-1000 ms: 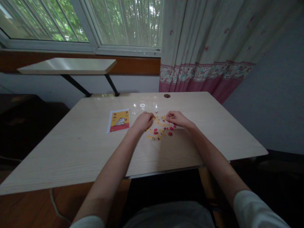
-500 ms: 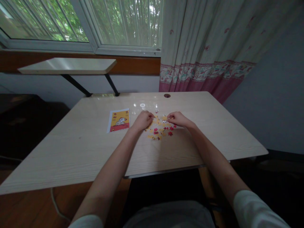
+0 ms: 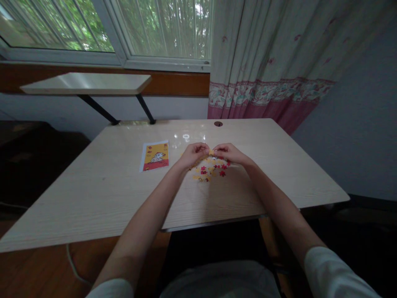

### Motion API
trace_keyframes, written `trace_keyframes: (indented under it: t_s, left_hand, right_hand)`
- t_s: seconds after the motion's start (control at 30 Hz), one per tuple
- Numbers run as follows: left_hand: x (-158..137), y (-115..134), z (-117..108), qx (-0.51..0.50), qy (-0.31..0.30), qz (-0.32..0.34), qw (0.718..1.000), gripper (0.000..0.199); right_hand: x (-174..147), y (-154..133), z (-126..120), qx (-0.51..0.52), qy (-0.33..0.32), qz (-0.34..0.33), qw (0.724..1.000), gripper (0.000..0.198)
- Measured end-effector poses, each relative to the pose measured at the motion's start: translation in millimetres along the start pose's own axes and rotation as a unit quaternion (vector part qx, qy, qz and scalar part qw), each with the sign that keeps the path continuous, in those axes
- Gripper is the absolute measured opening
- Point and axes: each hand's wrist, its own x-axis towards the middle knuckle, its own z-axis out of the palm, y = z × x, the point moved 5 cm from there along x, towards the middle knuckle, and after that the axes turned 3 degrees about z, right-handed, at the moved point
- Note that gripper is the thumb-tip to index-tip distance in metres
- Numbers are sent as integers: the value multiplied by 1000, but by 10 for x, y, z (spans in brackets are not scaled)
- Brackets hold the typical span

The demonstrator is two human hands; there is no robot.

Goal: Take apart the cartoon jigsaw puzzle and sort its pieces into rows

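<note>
Yellow jigsaw puzzle pieces (image 3: pixel 211 152) are pinched between my two hands, just above the far side of a loose pile. My left hand (image 3: pixel 196 154) grips them from the left with bent fingers, and my right hand (image 3: pixel 228 152) from the right. Below and between the hands lie scattered red puzzle pieces (image 3: pixel 222 173) and yellow puzzle pieces (image 3: pixel 196 177), several of each. To the left of my left hand is a picture sheet (image 3: pixel 155 157) showing a white cartoon animal on yellow and red. How the pinched pieces join is too small to make out.
The pale wooden desk (image 3: pixel 130 207) has a round cable hole (image 3: pixel 218 123) near its back edge. A raised shelf (image 3: pixel 89 84) on black supports stands at the back left. Behind hangs a curtain (image 3: pixel 263 62) beside a window (image 3: pixel 164 29).
My hands have come together above the pile, from apart over its two sides. Yellow pieces are now held between the fingertips. The view has shifted slightly.
</note>
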Motion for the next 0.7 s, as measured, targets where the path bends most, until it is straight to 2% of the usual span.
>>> trace_keyframes:
  t_s: [0.1, 0.23, 0.37, 0.47, 0.6, 0.7]
  left_hand:
    - [-3, 72, -19, -33, -6, 3, 999, 25]
    - [0, 131, -162, 34, 12, 16, 999, 24]
    - [-13, 52, -278, 182, -20, -17, 983, 23]
    - [-35, -40, -260, 307, -67, -40, 949, 21]
    - [-42, -70, -158, 412, -136, 10, 901, 23]
    - [-24, -83, -165, 458, -137, 42, 878, 25]
  right_hand:
    - [-15, -12, 4, 51, -15, 28, 998, 33]
    - [-11, 57, -125, 60, 31, 34, 997, 29]
    - [-12, 201, -305, -81, 85, 35, 993, 23]
    - [-20, 268, -383, -230, 108, 15, 967, 15]
    - [-2, 253, -361, -390, 125, -41, 912, 16]
    - [45, 223, -277, -419, 141, -64, 895, 21]
